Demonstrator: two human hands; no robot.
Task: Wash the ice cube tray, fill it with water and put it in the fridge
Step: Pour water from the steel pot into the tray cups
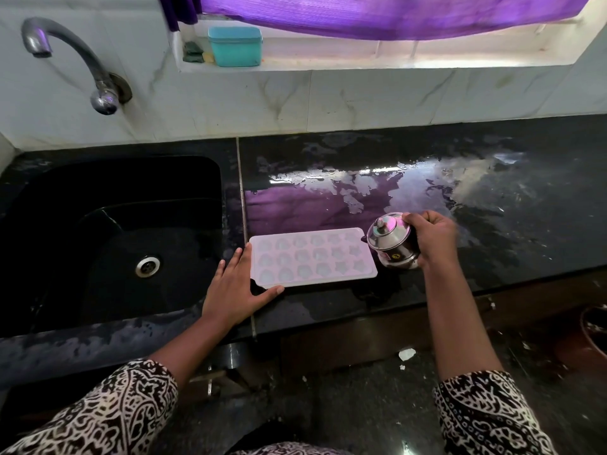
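A pale pink ice cube tray (312,256) with star and shell moulds lies flat on the black counter (492,244), just right of the sink. My left hand (238,285) lies flat against the tray's left end, fingers straight, thumb along its front corner. My right hand (433,236) grips a small lidded steel pot (392,239), tilted with its spout over the tray's right end. Whether water is in the moulds I cannot tell.
A black sink (108,238) with a metal drain sits at the left under a curved tap (69,57). The counter behind the tray is wet. A teal box (235,46) stands on the window ledge under a purple curtain (377,14).
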